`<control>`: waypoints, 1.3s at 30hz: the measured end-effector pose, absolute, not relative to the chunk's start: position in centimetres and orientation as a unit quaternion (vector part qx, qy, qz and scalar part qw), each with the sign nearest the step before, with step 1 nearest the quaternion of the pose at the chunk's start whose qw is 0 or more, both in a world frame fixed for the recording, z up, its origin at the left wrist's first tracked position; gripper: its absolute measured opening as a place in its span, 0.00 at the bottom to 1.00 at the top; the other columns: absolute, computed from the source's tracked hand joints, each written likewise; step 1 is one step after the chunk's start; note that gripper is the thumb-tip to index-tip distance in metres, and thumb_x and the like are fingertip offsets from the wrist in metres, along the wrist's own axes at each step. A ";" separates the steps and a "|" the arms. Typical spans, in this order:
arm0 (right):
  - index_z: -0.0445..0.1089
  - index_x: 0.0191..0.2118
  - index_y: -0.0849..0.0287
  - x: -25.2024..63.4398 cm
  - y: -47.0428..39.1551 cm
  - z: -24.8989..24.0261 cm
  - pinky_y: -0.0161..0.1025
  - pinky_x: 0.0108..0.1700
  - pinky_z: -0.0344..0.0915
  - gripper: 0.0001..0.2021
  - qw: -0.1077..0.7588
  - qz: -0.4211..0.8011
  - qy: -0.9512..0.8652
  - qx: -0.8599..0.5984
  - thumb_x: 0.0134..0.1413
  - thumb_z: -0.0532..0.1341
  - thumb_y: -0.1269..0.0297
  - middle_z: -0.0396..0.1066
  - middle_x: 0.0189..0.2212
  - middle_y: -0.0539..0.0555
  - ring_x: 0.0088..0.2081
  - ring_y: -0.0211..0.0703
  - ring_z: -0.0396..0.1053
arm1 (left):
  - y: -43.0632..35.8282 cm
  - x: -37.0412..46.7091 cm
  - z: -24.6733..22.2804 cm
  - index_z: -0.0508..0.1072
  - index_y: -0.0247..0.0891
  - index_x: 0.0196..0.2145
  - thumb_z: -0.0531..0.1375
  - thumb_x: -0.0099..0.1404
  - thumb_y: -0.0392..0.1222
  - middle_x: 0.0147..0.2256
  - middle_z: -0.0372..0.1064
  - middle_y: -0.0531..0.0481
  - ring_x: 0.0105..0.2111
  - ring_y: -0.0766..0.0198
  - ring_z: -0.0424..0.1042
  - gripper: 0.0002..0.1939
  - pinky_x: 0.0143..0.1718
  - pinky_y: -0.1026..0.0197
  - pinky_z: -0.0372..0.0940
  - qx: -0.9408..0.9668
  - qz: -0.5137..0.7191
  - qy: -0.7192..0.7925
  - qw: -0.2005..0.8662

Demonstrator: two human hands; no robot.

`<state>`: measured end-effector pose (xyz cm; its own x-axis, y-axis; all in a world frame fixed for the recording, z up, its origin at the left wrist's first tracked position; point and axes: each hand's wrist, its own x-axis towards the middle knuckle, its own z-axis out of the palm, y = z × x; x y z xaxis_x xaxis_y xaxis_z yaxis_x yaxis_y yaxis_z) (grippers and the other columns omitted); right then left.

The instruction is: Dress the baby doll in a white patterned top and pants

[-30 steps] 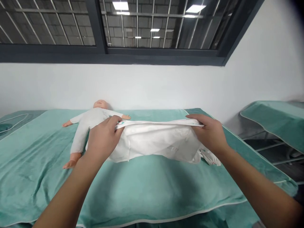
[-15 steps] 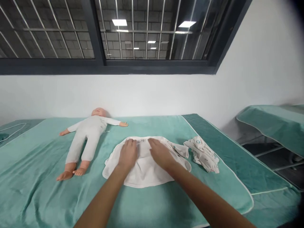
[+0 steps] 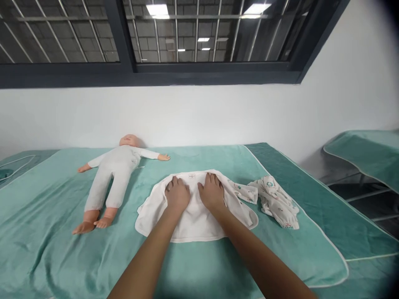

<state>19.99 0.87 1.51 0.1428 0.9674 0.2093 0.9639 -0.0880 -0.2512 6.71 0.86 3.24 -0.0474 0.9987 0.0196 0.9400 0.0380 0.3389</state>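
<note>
A white baby top (image 3: 199, 226) lies spread on the green cover, its plain side up and a small printed label at its upper edge. My left hand (image 3: 178, 194) rests palm down on its left part, fingers apart and slightly bent. On the other side of the label, my right hand (image 3: 213, 193) presses on the fabric, fingers also apart. The cloth wrinkles around both hands. One patterned sleeve (image 3: 246, 193) sticks out to the right. Touching or close to that sleeve is a crumpled patterned baby garment (image 3: 277, 203).
A baby doll (image 3: 116, 174) in a white body suit lies on its back at the left, arms spread. The green cover (image 3: 62, 257) has folds at the left. Behind stand a white wall (image 3: 202, 116) and a barred window (image 3: 199, 74). Another green-covered surface (image 3: 370, 153) is at the right.
My view has tipped down slightly. My left hand has shifted a little toward the right over the top, and the fingers of both hands are more bent and spread. The doll has not moved.
</note>
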 end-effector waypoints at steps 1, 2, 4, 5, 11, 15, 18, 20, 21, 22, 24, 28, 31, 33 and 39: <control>0.51 0.69 0.72 19.9 0.9 1.5 0.54 0.65 0.53 0.32 0.169 0.001 -0.650 -0.741 0.65 0.51 0.59 0.52 0.68 0.70 0.68 0.63 0.50 | 1.1 6.7 3.4 0.62 0.32 0.63 0.48 0.71 0.46 0.69 0.50 0.36 0.66 0.43 0.55 0.27 0.61 0.36 0.59 0.672 0.132 0.720 0.111; 0.49 0.70 0.70 19.9 1.0 1.5 0.55 0.64 0.53 0.32 0.172 -0.002 -0.646 -0.744 0.64 0.52 0.61 0.51 0.69 0.69 0.68 0.62 0.49 | 1.4 6.7 3.6 0.59 0.33 0.65 0.47 0.72 0.47 0.70 0.48 0.37 0.66 0.43 0.54 0.28 0.60 0.35 0.59 0.667 0.133 0.724 0.110; 0.48 0.71 0.68 19.8 1.6 1.5 0.53 0.64 0.55 0.32 0.184 0.003 -0.639 -0.747 0.62 0.50 0.69 0.50 0.69 0.67 0.69 0.60 0.49 | 1.9 6.8 3.7 0.55 0.35 0.68 0.45 0.72 0.47 0.71 0.45 0.38 0.68 0.44 0.51 0.29 0.60 0.35 0.60 0.666 0.137 0.725 0.105; 0.48 0.71 0.68 19.7 2.0 1.5 0.52 0.64 0.55 0.32 0.190 0.008 -0.637 -0.747 0.60 0.48 0.73 0.50 0.69 0.67 0.69 0.58 0.49 | 2.2 7.0 3.7 0.54 0.36 0.68 0.45 0.72 0.47 0.71 0.44 0.39 0.68 0.44 0.51 0.29 0.60 0.35 0.60 0.667 0.138 0.725 0.101; 0.47 0.70 0.75 19.9 5.7 1.9 0.49 0.67 0.52 0.32 0.220 0.015 -0.632 -0.743 0.60 0.46 0.74 0.49 0.69 0.69 0.69 0.58 0.48 | 5.0 7.8 2.6 0.53 0.35 0.69 0.42 0.73 0.49 0.72 0.42 0.40 0.68 0.43 0.50 0.31 0.61 0.35 0.59 0.674 0.147 0.721 0.068; 0.48 0.69 0.79 20.7 8.0 1.3 0.49 0.69 0.45 0.32 0.196 0.003 -0.668 -0.718 0.65 0.47 0.64 0.46 0.70 0.72 0.70 0.60 0.45 | 7.3 7.4 1.6 0.52 0.35 0.70 0.40 0.73 0.51 0.72 0.41 0.40 0.68 0.43 0.51 0.32 0.62 0.37 0.59 0.681 0.154 0.714 0.043; 0.47 0.69 0.81 21.2 8.9 0.4 0.47 0.70 0.42 0.33 0.170 0.006 -0.679 -0.714 0.68 0.46 0.59 0.46 0.70 0.73 0.71 0.59 0.43 | 8.3 7.0 0.9 0.52 0.36 0.70 0.39 0.73 0.53 0.72 0.42 0.42 0.68 0.43 0.52 0.33 0.62 0.38 0.59 0.689 0.147 0.709 0.041; 0.46 0.69 0.81 21.2 9.2 0.0 0.46 0.70 0.41 0.34 0.162 0.009 -0.676 -0.719 0.69 0.45 0.56 0.46 0.70 0.73 0.71 0.59 0.44 | 8.5 6.9 0.5 0.53 0.37 0.70 0.39 0.73 0.54 0.71 0.44 0.42 0.67 0.43 0.53 0.33 0.62 0.39 0.59 0.689 0.142 0.710 0.043; 0.46 0.69 0.81 21.2 9.3 -0.2 0.46 0.70 0.42 0.34 0.156 0.011 -0.674 -0.722 0.69 0.44 0.55 0.46 0.70 0.73 0.71 0.59 0.44 | 8.6 6.9 0.4 0.53 0.37 0.70 0.39 0.73 0.54 0.71 0.44 0.41 0.67 0.43 0.54 0.33 0.62 0.39 0.59 0.688 0.141 0.711 0.044; 0.46 0.69 0.81 21.1 9.4 -0.3 0.46 0.70 0.42 0.35 0.150 0.014 -0.673 -0.724 0.69 0.44 0.55 0.45 0.70 0.73 0.71 0.59 0.44 | 8.6 6.9 0.3 0.53 0.36 0.70 0.39 0.73 0.54 0.71 0.44 0.41 0.67 0.42 0.54 0.34 0.62 0.39 0.59 0.687 0.140 0.712 0.044; 0.47 0.69 0.82 21.3 9.7 -0.3 0.47 0.69 0.43 0.35 0.135 0.022 -0.673 -0.727 0.69 0.44 0.54 0.45 0.70 0.74 0.71 0.60 0.45 | 8.7 6.8 0.4 0.53 0.36 0.70 0.39 0.73 0.54 0.71 0.44 0.41 0.67 0.43 0.54 0.34 0.63 0.40 0.58 0.687 0.137 0.712 0.047; 0.49 0.68 0.81 22.1 10.6 -0.2 0.46 0.69 0.44 0.36 0.122 0.031 -0.688 -0.715 0.68 0.46 0.52 0.49 0.69 0.73 0.70 0.58 0.47 | 9.3 6.4 0.6 0.52 0.38 0.70 0.40 0.72 0.55 0.71 0.44 0.43 0.68 0.44 0.52 0.34 0.65 0.42 0.55 0.697 0.125 0.702 0.068; 0.47 0.68 0.82 22.6 10.9 -0.4 0.46 0.69 0.43 0.37 0.129 0.026 -0.687 -0.714 0.68 0.45 0.52 0.49 0.69 0.74 0.70 0.58 0.47 | 9.7 6.1 0.7 0.52 0.40 0.70 0.41 0.72 0.56 0.72 0.43 0.45 0.68 0.45 0.50 0.34 0.66 0.42 0.54 0.697 0.118 0.702 0.084; 0.46 0.68 0.83 22.6 10.9 -0.5 0.46 0.69 0.43 0.36 0.134 0.023 -0.685 -0.715 0.68 0.45 0.53 0.48 0.69 0.74 0.70 0.59 0.47 | 9.8 6.1 0.6 0.52 0.41 0.70 0.41 0.72 0.56 0.72 0.43 0.45 0.68 0.45 0.50 0.34 0.66 0.43 0.54 0.694 0.118 0.706 0.085; 0.50 0.68 0.82 22.3 10.7 -0.4 0.47 0.68 0.46 0.35 0.132 0.015 -0.691 -0.711 0.68 0.45 0.54 0.51 0.68 0.74 0.69 0.59 0.50 | 9.6 6.3 0.5 0.53 0.39 0.70 0.41 0.72 0.55 0.71 0.45 0.44 0.68 0.45 0.52 0.33 0.65 0.43 0.54 0.696 0.114 0.705 0.075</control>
<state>22.28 10.73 -0.42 0.0453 0.9859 0.1613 0.9778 -0.0107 -0.2091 6.32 9.61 0.55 -0.0200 0.9984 0.0521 0.9642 0.0055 0.2653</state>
